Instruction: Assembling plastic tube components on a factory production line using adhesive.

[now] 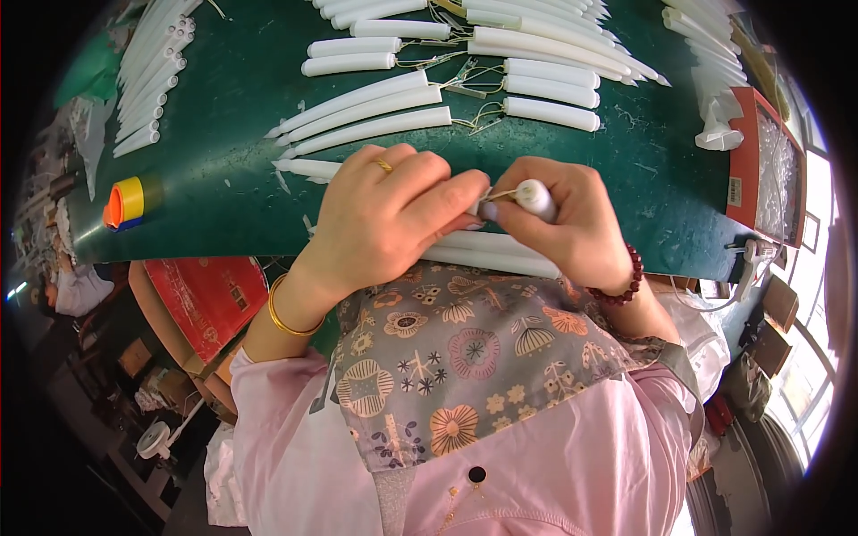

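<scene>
My right hand (576, 210) is closed round a short white candle-like tube (536, 198), its round end facing up. A thin pale wire (505, 194) runs from that end to the fingertips of my left hand (384, 214). These fingertips are pinched together and meet the right thumb; what they grip is mostly hidden. From behind the left hand a white tapered candle tube (308, 168) sticks out to the left. Below both hands, more white tubes (492, 253) lie along the table's near edge.
Beyond my hands on the green table (223, 196), rows of white tapered tubes (366, 132) are wired to short white tubes (552, 113). More tubes are stacked at far left (152, 89) and far right (706, 45). A yellow-orange tape roll (125, 204) stands left; a red box (760, 165) sits right.
</scene>
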Demonstrator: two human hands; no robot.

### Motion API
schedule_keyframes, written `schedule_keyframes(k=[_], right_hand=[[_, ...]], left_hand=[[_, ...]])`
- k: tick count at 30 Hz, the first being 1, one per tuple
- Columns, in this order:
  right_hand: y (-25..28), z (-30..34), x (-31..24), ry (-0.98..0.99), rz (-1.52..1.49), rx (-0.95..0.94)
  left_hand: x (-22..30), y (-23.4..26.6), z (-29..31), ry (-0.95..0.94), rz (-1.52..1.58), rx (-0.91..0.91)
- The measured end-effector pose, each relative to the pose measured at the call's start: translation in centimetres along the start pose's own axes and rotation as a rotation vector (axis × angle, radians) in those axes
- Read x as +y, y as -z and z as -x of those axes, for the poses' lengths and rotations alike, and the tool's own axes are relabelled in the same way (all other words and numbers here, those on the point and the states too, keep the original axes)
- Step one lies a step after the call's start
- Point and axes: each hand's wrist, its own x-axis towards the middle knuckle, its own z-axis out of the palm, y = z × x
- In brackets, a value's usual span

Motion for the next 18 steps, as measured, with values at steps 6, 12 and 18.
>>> schedule_keyframes(k=[6,12,18], right_hand=[[0.1,-0.5,0.2,0.163,0.001,-0.171],[0.0,-0.4,-0.2,0.064,-0.200,-0.348],[-0.2,0.1,0.0,0.038,-0.058,-0.280]], left_hand=[[0.2,0.5,0.1,0.079,-0.002,0.043],[0.7,0.4,0.1,0.174,-0.093,0.109],[0.0,0.0,0.8,0.165,-0.005,0.185]])
